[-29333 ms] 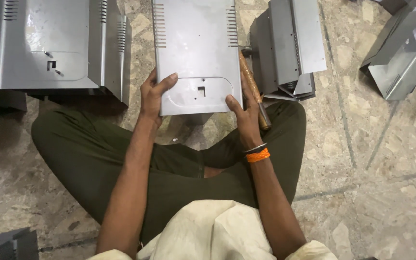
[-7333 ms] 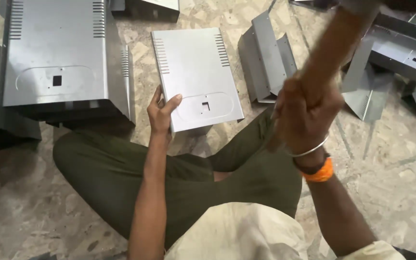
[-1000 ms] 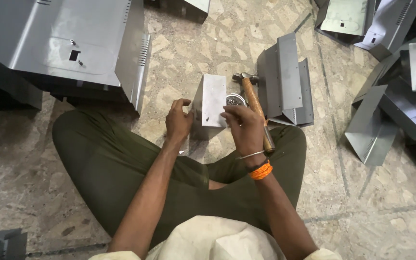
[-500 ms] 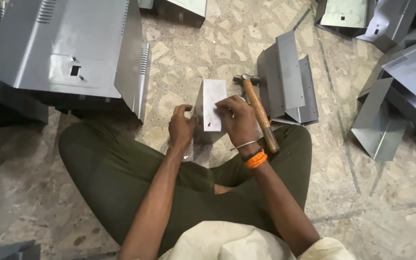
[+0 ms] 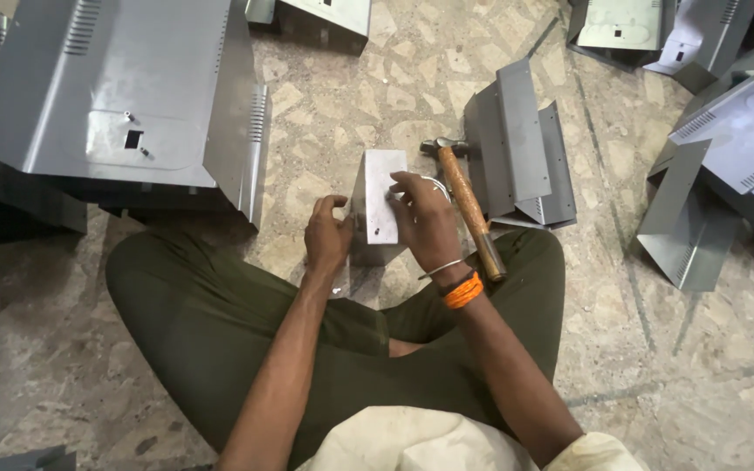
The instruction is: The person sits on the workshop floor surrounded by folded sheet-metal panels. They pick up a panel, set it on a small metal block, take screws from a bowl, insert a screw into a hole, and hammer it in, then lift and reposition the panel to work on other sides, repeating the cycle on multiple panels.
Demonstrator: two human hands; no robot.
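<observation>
The large grey housing (image 5: 124, 105), with its slotted vents and small square cut-out, lay on the stone floor (image 5: 342, 96) up and to the left of the small bent sheet-metal piece (image 5: 379, 205), its folded edge overhanging towards the seated person's knee. A stack of folded grey panels (image 5: 521, 148) stood to the right of that piece, and more grey covers (image 5: 735, 139) crowded the floor further right.

The small piece stood on edge on the floor just in front of the crossed legs, held between both hands. The left hand (image 5: 329, 240) gripped its left flank, fingers curled around the edge. The right hand (image 5: 425, 218) lay over its right face with fingers pressed against the metal; whether they pinched a small fastener there could not be told. A wooden-handled hammer (image 5: 464, 205) rested just right of the piece, its handle sloping down onto the right leg, its head close to the panel stack.

Judging by this, the main risk was the sheet edges: bare fingers wrapped around cut metal could slip and be nicked if the piece twisted. Standing on a narrow edge on uneven stone, the piece could tip if either hand eased off. The hammer, propped on the leg, could roll off with any shift of the knee. The panels nearby left little room.
</observation>
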